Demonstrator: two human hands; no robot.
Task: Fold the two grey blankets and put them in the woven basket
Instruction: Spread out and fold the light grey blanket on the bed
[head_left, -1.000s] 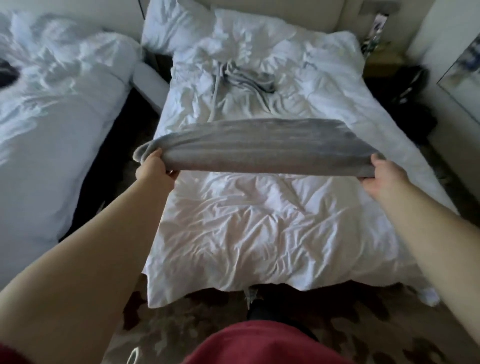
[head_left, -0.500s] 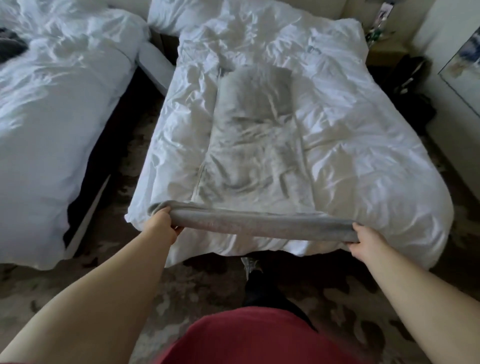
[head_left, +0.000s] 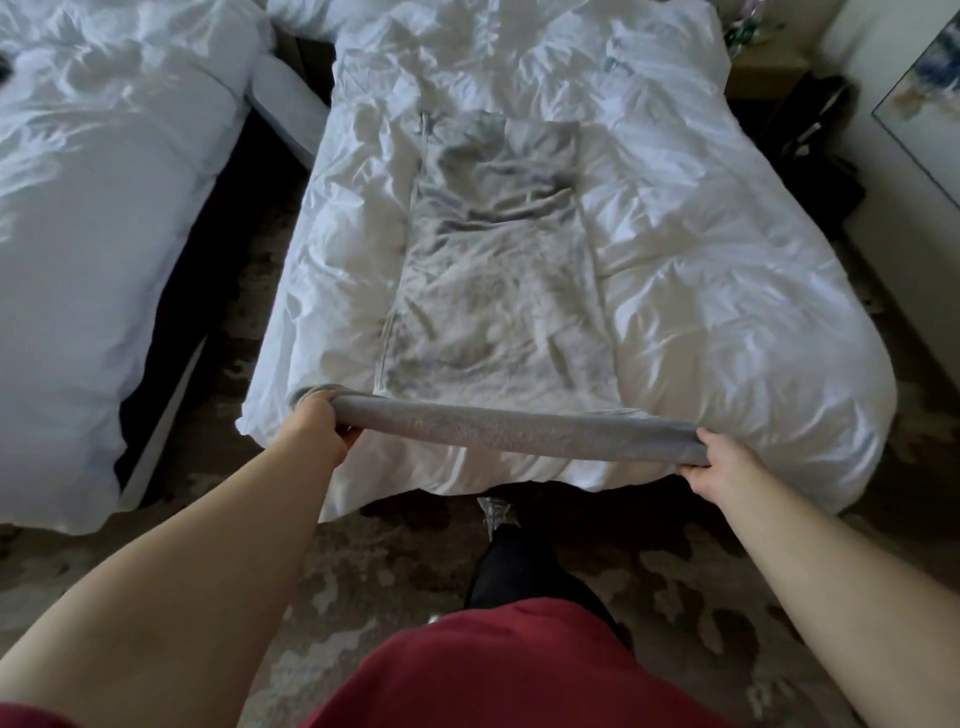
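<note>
A grey blanket (head_left: 493, 291) lies spread lengthwise on the white duvet of the bed (head_left: 701, 249) in front of me, wrinkled, reaching from mid-bed to the foot. Its near edge is lifted into a taut band across the bed's foot. My left hand (head_left: 314, 426) grips the left end of that edge. The right end is pinched by my right hand (head_left: 719, 467). No second grey blanket or woven basket is in view.
A second bed (head_left: 93, 234) with white bedding stands to the left across a narrow dark gap. Dark bags (head_left: 810, 156) sit on the floor at the right by a wall and a mirror (head_left: 930, 98). Patterned carpet (head_left: 405, 561) lies underfoot.
The blanket came down from being held up in the air and now lies flat on the duvet. Both hands drew its near edge back to the foot of the bed.
</note>
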